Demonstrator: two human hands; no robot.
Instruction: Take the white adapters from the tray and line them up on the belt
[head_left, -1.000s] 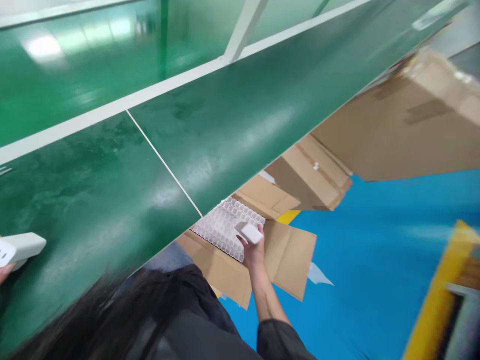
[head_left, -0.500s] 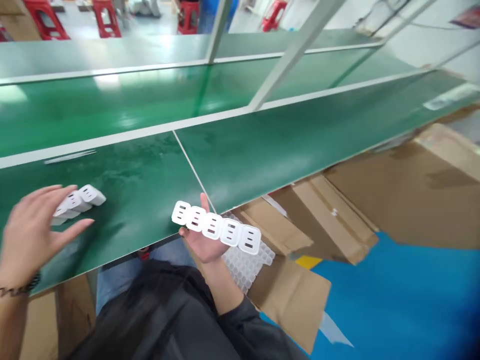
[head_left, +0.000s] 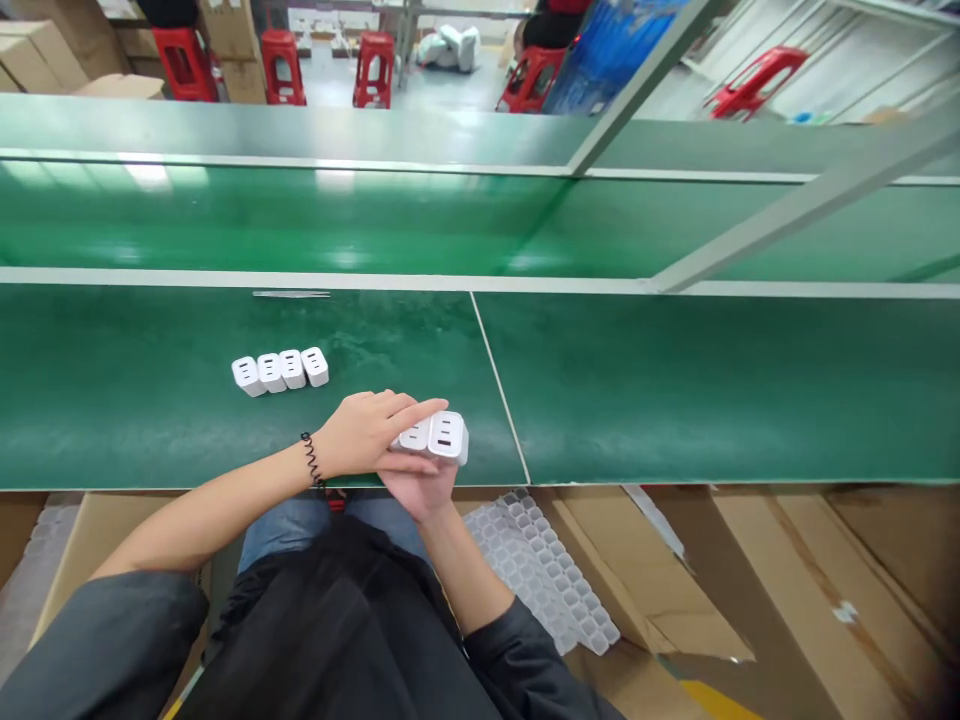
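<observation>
Left hand (head_left: pixel 361 432) above and right hand (head_left: pixel 421 488) beneath, white chargers (head_left: pixel 448 437) are held; four more chargers (head_left: pixel 291 369) are lined up left.

White slotted blocks (head_left: pixel 446 436) in hands (head_left: pixel 361 432); four matching blocks (head_left: pixel 291 369) rowed on bench (head_left: pixel 675 400).

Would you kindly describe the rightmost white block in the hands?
At the green table, left of the thin white line, the left hand lies over white blocks in the right hand. The rightmost block shows its whole slotted face, unlike its partly covered neighbour.
</observation>
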